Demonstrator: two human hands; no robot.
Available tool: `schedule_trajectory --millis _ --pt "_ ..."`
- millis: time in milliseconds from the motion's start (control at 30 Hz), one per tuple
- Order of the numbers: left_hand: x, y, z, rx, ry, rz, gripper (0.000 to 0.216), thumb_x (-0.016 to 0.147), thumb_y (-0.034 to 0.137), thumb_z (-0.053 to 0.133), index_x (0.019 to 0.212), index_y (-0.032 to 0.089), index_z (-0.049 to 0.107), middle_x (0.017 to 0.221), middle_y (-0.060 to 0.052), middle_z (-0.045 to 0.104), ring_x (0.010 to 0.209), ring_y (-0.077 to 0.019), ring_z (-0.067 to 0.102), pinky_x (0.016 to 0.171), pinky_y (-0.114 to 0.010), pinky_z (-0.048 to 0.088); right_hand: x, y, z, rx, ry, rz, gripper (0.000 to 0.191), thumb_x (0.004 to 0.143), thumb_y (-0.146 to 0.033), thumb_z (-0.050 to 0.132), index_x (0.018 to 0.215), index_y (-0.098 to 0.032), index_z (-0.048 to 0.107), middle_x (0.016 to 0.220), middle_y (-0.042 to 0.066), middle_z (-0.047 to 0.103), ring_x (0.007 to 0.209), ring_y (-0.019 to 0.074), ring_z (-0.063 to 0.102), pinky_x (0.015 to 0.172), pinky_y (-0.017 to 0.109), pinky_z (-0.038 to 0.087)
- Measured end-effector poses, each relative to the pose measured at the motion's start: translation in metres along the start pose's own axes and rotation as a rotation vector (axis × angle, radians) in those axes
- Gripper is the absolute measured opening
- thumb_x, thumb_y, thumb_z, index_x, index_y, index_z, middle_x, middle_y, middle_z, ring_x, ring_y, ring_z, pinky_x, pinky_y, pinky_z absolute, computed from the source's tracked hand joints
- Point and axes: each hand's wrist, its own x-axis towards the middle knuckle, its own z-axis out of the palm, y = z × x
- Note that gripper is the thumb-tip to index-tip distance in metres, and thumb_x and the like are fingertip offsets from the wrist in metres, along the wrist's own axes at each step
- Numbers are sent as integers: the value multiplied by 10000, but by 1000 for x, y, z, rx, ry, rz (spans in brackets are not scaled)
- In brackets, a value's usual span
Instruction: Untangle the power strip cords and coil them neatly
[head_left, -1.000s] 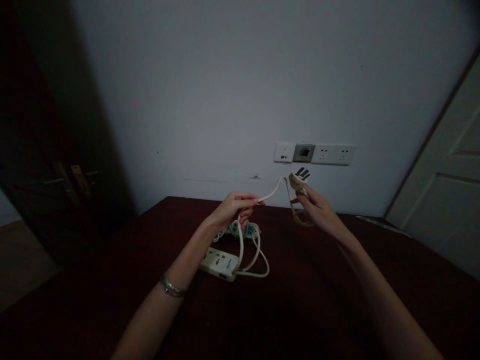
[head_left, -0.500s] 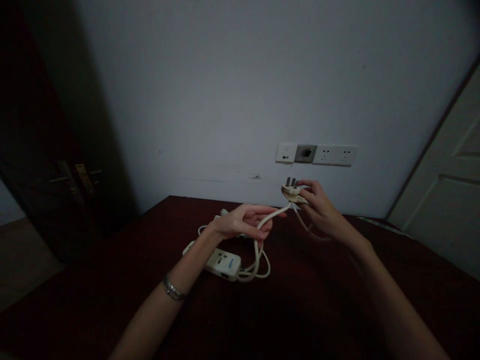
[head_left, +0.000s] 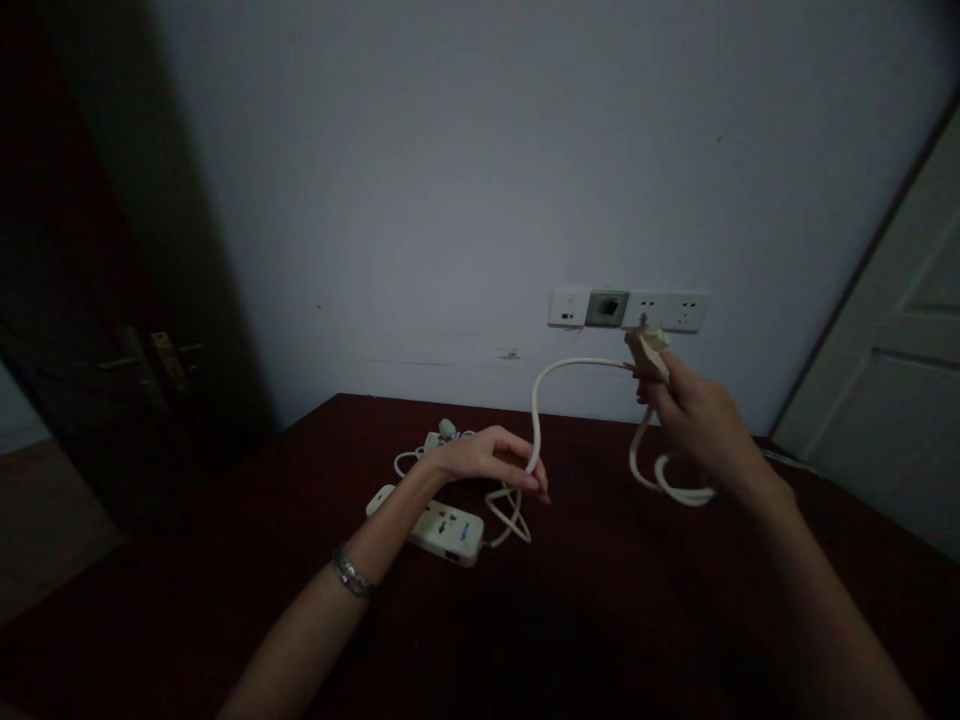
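Note:
My right hand [head_left: 694,410] is closed on a cream plug [head_left: 649,352], its prongs pointing up in front of the left of two white wall sockets [head_left: 647,303]. Whether the prongs touch the socket I cannot tell. A cream cord [head_left: 541,390] arches leftward from the plug to my left hand [head_left: 499,462], which pinches it between thumb and fingers. Below that hand, the cord loops beside a white power strip [head_left: 450,530] lying on the dark red table [head_left: 570,610]. My left forearm covers part of the strip. More cord hangs in loops beneath my right hand.
Farther left on the wall are a switch plate [head_left: 568,307] and a grey socket plate [head_left: 606,308]. Behind my left hand lies a small white plug with a cord [head_left: 448,430]. A dark door [head_left: 82,350] stands left, a pale door [head_left: 892,330] right.
My right hand has carried the plug right and up to the wall socket, with its prongs tipped toward the wall. The cord has stretched into an arch. My left hand has shifted slightly.

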Motion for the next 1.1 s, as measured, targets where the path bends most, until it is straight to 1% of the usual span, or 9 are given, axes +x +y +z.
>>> schedule_trajectory --millis 67,167,367,533,667,733,833,967,1100 --pt "0 0 0 27 33 -16 157 778 257 606 841 112 607 783 -89 655 783 -159 630 775 -328 471 0 1 -1 42 -14 67 210 843 -277 394 952 -182 546 701 58 632 614 194 601 583 298 427" --pt "7 -3 5 3 185 53 240 819 315 554 940 108 575 746 -83 639 734 -165 639 686 -313 498 0 -5 4 230 -84 189 170 844 -312 419 853 -181 527 656 34 607 546 165 597 525 273 444" --pt "27 -18 13 46 467 135 389 808 369 542 1066 79 534 727 -57 583 670 -149 603 573 -280 512 1 -34 23 928 -313 627 178 838 -337 475 742 -190 443 547 -19 510 445 137 565 401 267 490" --pt "32 -28 15 227 630 127 407 845 370 461 1146 98 499 696 -3 525 500 -77 466 455 -203 389 2 -48 42 1270 -246 731 193 802 -315 538 685 -184 458 477 -56 409 436 104 513 377 218 474" --pt "33 -33 18 566 755 152 286 867 287 408 1053 126 555 717 -7 536 608 -104 449 574 -219 374 -3 -56 62 1270 -94 768 253 762 -382 580 671 -175 468 457 -65 410 361 55 414 294 139 333" --pt "33 -34 20 643 752 153 265 843 227 422 1059 132 543 720 -5 533 642 -118 441 624 -233 378 -7 -60 71 1268 -6 745 288 731 -432 603 701 -180 467 447 -78 409 330 47 383 261 125 255" --pt "32 -33 22 607 680 147 291 788 177 451 1070 150 517 712 6 507 641 -120 412 648 -244 384 -15 -68 80 1246 76 647 371 683 -519 622 752 -191 463 455 -88 434 299 51 383 239 137 226" --pt "29 -32 19 354 509 197 335 723 187 448 1046 149 527 777 -9 495 619 -103 384 585 -221 365 -20 -72 83 1177 96 517 387 715 -551 580 778 -187 463 467 -84 463 261 43 359 235 150 230" --pt "24 -26 17 131 381 238 516 730 301 497 1218 145 439 812 -12 476 572 -76 347 508 -195 299 -20 -70 85 1139 161 486 386 718 -554 574 778 -191 457 474 -87 456 277 49 393 252 154 259"
